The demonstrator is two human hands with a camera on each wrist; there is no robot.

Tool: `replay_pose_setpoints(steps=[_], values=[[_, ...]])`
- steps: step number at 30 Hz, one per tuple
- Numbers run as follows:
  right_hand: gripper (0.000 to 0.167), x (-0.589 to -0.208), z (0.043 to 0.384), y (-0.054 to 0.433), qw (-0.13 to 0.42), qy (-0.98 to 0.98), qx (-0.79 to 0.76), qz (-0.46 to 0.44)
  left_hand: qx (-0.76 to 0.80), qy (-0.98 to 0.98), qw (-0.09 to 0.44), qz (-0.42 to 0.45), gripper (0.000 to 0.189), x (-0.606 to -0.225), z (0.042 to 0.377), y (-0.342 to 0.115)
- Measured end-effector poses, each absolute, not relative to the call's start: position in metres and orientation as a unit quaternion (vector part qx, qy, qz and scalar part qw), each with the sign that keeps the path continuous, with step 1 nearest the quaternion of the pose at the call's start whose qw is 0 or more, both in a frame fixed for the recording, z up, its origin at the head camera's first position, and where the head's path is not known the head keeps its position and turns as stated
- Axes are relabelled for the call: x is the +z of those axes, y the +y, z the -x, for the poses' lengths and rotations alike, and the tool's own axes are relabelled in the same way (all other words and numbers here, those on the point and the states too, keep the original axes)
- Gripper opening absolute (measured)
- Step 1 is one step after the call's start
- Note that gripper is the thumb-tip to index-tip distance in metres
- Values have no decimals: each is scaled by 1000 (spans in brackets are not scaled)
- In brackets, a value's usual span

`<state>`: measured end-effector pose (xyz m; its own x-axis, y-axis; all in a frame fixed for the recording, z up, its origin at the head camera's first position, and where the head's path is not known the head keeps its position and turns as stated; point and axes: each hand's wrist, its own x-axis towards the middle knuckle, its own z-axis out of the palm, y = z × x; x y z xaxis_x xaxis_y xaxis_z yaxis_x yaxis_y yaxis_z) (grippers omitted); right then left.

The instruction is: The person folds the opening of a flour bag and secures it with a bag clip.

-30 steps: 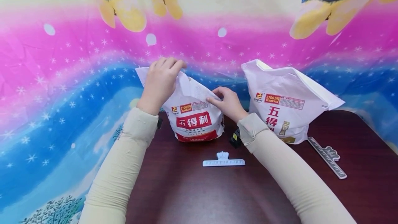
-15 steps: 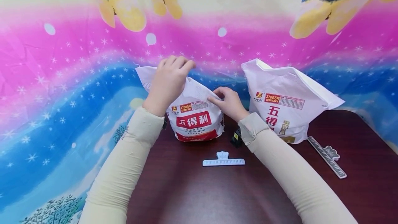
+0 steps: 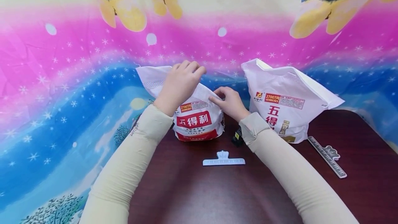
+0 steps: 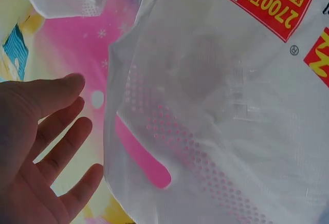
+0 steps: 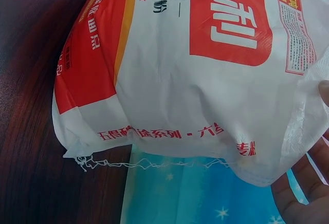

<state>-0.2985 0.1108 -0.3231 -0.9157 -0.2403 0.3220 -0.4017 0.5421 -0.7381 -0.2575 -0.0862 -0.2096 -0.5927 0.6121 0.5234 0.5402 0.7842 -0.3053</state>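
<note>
The red-labelled bag (image 3: 194,120) stands on the table (image 3: 230,189), toward the back, its pale top flaring up and off to the left. The person's right hand (image 3: 230,103) has it by the upper right edge, pinched, thumb on the front and fingers round behind. The left hand (image 3: 183,82) is raised at the top of the bag, and it isn't gripping anything: its fingers are loose and a little bent, just beside the bag's edge in the left wrist view. From there I can see a slot (image 4: 144,154) cut through the top, pink showing through it. A wavy thread (image 5: 82,161) trails along the lower side seam.

Just to the right stands a second bag (image 3: 280,89), untouched, its top gaping and leaning over to the right. In front of the pair lies a white clip (image 3: 224,162), and a grey clip (image 3: 329,158) lies slantwise near the second bag's base. Both arms are in cream sleeves (image 3: 121,168), and behind everything hangs a pink and blue cloth (image 3: 199,37) dotted with snowflakes
</note>
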Motion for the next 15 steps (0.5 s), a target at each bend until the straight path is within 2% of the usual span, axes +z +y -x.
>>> replay_pose_setpoints(steps=[5,15], values=[[30,-323,298,111,90,-872,444,-184,84,-904,269,320,40,-213,260,-80],[26,-323,298,112,97,-872,440,-190,136,-917,217,306,40,-223,266,-71]])
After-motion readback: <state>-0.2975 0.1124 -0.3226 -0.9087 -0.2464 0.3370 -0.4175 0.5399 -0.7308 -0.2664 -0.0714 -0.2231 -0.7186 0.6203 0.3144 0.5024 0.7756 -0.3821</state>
